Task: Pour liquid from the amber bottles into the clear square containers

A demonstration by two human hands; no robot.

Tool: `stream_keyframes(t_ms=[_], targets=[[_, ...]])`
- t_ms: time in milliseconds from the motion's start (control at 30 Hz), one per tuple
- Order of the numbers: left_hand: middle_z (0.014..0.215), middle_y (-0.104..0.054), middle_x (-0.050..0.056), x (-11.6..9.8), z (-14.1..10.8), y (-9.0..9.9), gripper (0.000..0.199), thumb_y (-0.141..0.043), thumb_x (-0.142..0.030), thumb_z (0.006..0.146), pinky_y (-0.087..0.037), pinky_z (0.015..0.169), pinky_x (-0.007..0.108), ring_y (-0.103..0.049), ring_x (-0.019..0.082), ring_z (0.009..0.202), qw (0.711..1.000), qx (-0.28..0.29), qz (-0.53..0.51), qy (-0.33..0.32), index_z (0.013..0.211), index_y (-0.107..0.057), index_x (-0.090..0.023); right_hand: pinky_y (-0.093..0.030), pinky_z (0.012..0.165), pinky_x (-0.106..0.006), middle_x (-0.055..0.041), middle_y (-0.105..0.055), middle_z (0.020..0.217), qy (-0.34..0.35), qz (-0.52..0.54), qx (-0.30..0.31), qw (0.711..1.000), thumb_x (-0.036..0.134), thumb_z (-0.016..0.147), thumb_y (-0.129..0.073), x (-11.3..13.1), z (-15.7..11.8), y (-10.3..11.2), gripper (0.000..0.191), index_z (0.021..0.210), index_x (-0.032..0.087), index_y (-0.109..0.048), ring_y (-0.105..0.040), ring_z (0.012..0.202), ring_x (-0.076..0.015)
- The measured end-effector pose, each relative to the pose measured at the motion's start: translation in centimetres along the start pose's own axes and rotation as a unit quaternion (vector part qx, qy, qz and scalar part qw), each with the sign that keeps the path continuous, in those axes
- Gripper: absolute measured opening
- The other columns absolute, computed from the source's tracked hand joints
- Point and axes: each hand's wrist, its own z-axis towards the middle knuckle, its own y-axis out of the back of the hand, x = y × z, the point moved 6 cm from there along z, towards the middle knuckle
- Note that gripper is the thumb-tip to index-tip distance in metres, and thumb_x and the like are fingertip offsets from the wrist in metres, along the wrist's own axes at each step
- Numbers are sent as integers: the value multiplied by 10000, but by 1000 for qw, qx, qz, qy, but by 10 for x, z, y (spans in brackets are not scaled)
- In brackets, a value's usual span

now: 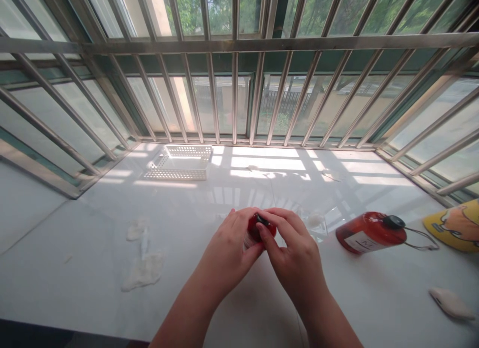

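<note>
A small red bottle (251,230) with a black cap is held between both hands near the middle of the view. My left hand (229,250) wraps round its body from the left. The fingers of my right hand (295,248) are closed at the black cap, with the thumb against its front. Most of the bottle is hidden by the fingers. To the right, a larger red bottle (368,232) with a black cap, a white label and a cord loop stands on the white surface (194,308).
A white perforated basket (179,176) lies at the back left. Crumpled whitish pieces (144,273) are at the left. A clear item (316,222) is behind my right hand. At the right are a yellow container (454,225) and a pale object (451,303). Metal bars (235,98) line the back.
</note>
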Motion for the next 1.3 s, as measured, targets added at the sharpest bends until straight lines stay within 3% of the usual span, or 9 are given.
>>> stream_keyframes(t_ms=[267, 467, 867, 1067, 1200, 1300], targets=[[1522, -686, 87, 1, 0, 1, 606, -742, -110, 976, -373, 1364, 581, -647, 283, 1442, 1000, 8, -11, 9, 1509, -527, -303, -676, 970, -383, -76, -808, 1284, 11, 40, -36, 998, 116, 1058, -688, 4, -1, -1, 244, 1240, 274, -728, -787, 1159, -228], [1517, -691, 88, 3, -1, 0, 609, -730, -109, 973, -363, 1371, 592, -661, 284, 1433, 1000, 6, -7, 10, 1510, -515, -300, -672, 890, -388, -71, -806, 1194, -22, 45, -44, 998, 178, 1047, -721, 2, -1, -3, 143, 1156, 271, -723, -785, 1087, -237], [1531, -684, 65, 2, 0, 1, 597, -783, -136, 987, -410, 1343, 588, -641, 279, 1448, 999, 20, -31, 20, 1495, -532, -326, -650, 964, -360, -23, -830, 1205, -62, 44, -30, 997, 220, 1049, -734, -6, -5, -2, 188, 1222, 293, -734, -805, 1110, -220], [1511, -697, 93, 3, -1, 2, 570, -789, -165, 990, -391, 1348, 615, -656, 305, 1437, 999, 8, -20, 25, 1482, -540, -310, -620, 938, -431, -38, -782, 1017, -18, 0, -57, 998, 246, 1011, -796, -1, -2, 5, 175, 1156, 276, -703, -739, 1036, -265], [1522, -693, 104, 5, -1, 2, 542, -768, -192, 1010, -387, 1350, 625, -649, 317, 1451, 1000, 9, -15, 26, 1487, -539, -310, -616, 805, -402, -1, -666, 847, -55, -16, -71, 996, 370, 1004, -815, -3, -6, 7, 201, 1085, 274, -658, -696, 846, -241], [1520, -695, 104, 5, -1, 4, 518, -747, -210, 1028, -376, 1356, 629, -655, 312, 1444, 1000, 11, -13, 22, 1489, -533, -308, -640, 911, -439, -78, -740, 1127, -103, 23, -76, 992, 437, 1026, -768, -5, -11, 2, 280, 1202, 264, -636, -751, 1053, -273]])
